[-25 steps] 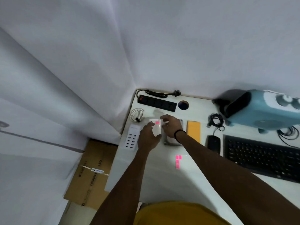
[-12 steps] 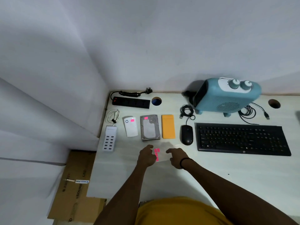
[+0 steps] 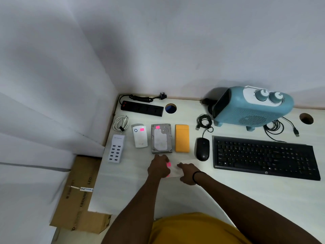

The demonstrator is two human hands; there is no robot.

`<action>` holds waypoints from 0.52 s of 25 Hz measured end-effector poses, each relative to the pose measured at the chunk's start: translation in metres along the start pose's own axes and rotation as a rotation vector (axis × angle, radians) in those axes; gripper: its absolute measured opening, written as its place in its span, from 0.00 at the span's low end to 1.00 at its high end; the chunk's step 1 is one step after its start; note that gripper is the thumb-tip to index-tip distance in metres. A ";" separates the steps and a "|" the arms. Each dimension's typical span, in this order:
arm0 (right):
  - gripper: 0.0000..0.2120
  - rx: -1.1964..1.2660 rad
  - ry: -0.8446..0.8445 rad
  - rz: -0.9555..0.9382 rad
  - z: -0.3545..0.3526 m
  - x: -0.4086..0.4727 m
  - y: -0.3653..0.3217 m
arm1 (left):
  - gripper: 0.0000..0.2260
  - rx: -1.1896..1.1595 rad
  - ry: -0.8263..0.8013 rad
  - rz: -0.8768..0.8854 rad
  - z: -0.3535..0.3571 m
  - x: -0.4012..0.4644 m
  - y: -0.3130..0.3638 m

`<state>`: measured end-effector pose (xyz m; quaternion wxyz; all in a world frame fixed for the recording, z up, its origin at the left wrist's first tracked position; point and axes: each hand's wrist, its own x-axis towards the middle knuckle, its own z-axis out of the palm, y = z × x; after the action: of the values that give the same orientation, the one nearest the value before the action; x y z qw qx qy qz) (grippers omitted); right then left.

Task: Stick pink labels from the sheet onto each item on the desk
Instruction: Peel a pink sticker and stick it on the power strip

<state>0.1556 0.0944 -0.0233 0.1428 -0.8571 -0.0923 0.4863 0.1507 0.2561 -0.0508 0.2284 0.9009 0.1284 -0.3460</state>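
Sheet [image 3: 175, 170] flat on desk [image 3: 228, 194] between hands; left hand [image 3: 159, 168] pinching at pink label [image 3: 168, 164], right hand [image 3: 188, 173] relaxed, fingers pressing sheet edge

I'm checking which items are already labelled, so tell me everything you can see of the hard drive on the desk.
The hard drive is a bare internal drive lying flat, a grey metal case with a pale plate on top. A small pink label is stuck near its far edge. It sits between the white plug-in device and the yellow pad, apart from both. The left hand lies just in front of its near edge; whether they touch is unclear.
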 end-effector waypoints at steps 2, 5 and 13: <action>0.35 -0.013 -0.006 -0.008 0.000 0.000 0.002 | 0.18 0.032 -0.003 -0.002 0.002 0.001 0.003; 0.35 -0.005 -0.006 -0.015 0.001 -0.001 0.006 | 0.16 0.041 -0.016 -0.003 0.007 0.001 0.007; 0.37 0.066 0.016 -0.006 0.008 -0.008 0.007 | 0.19 0.178 0.145 -0.003 0.029 -0.008 0.012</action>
<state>0.1453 0.0863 -0.0234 0.1731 -0.8555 -0.0777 0.4818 0.1327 0.2308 -0.0605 0.1368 0.9402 0.1146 -0.2903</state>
